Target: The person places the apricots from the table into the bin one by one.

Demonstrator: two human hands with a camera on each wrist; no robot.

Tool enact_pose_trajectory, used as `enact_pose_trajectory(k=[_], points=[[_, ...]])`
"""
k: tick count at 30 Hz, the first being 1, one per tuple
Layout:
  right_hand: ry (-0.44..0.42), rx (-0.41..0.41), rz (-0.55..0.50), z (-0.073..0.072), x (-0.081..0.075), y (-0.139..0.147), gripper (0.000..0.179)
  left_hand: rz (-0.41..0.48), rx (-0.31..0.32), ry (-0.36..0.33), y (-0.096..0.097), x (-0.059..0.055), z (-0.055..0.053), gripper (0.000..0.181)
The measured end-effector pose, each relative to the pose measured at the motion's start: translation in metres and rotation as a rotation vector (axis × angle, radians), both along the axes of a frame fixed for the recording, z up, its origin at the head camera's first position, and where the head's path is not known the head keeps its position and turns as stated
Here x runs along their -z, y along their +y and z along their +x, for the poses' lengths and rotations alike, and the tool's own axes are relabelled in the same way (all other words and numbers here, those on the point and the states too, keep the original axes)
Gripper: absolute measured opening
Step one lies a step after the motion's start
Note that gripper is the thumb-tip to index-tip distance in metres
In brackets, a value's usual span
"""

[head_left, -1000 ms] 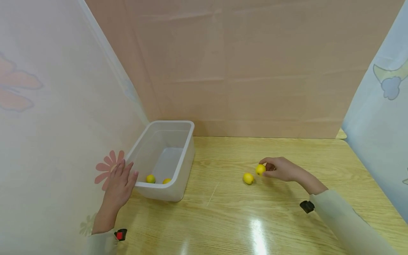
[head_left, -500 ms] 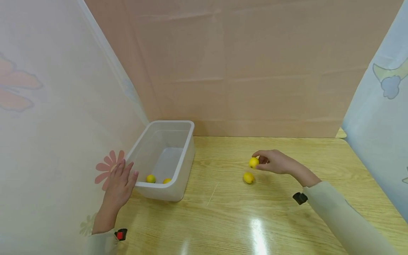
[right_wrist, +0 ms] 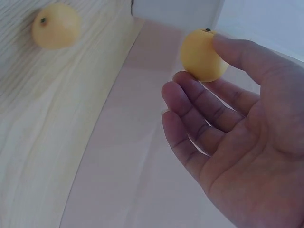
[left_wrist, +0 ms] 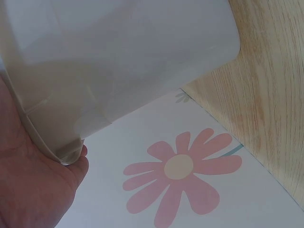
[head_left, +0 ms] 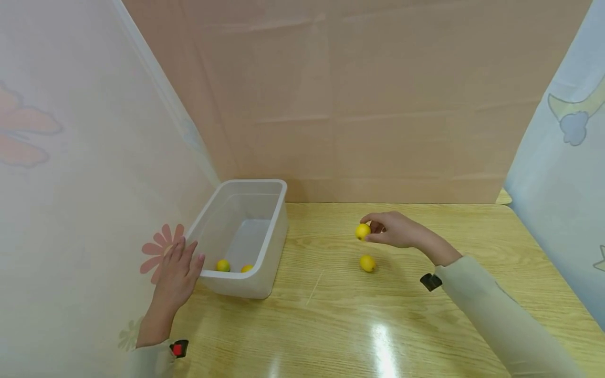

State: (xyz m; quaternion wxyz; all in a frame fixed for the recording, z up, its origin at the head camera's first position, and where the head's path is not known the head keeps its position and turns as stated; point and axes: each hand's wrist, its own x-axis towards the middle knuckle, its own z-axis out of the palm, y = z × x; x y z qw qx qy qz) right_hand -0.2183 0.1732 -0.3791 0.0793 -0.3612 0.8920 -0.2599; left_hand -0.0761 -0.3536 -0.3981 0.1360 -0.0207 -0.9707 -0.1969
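My right hand [head_left: 397, 229] pinches a small round yellow citrus fruit [head_left: 362, 231] between thumb and fingertips, above the table. In the right wrist view the thumb lies on the side of the held citrus fruit [right_wrist: 203, 54], and the lower fingers are loosely bent beneath it. A second yellow citrus fruit [head_left: 367, 263] lies on the table, nearer the person. My left hand [head_left: 176, 275] rests with extended fingers on the near left corner of a whitish plastic bin [head_left: 273, 236]. In the left wrist view, the palm [left_wrist: 28, 180] lies against the bin's rim [left_wrist: 40, 142].
Inside the bin near its front wall are a yellow-green citrus fruit [head_left: 223, 265] and a partly hidden yellow one [head_left: 247, 268]. A flower-printed panel [head_left: 108, 157] stands along the left, a brown panel [head_left: 359, 105] behind the wooden table [head_left: 331, 325], and a pale panel [head_left: 562, 199] at right.
My right hand has moved left and farther back with its citrus fruit, away from the one on the table. The left hand has stayed at the bin's corner.
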Motion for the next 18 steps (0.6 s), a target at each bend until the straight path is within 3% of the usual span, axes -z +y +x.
enact_pose_trajectory(k=[18], points=[[-0.006,-0.041,-0.022,-0.007,-0.025,-0.044,0.044,-0.001,-0.008,0.002,0.000,0.001,0.000,0.060]])
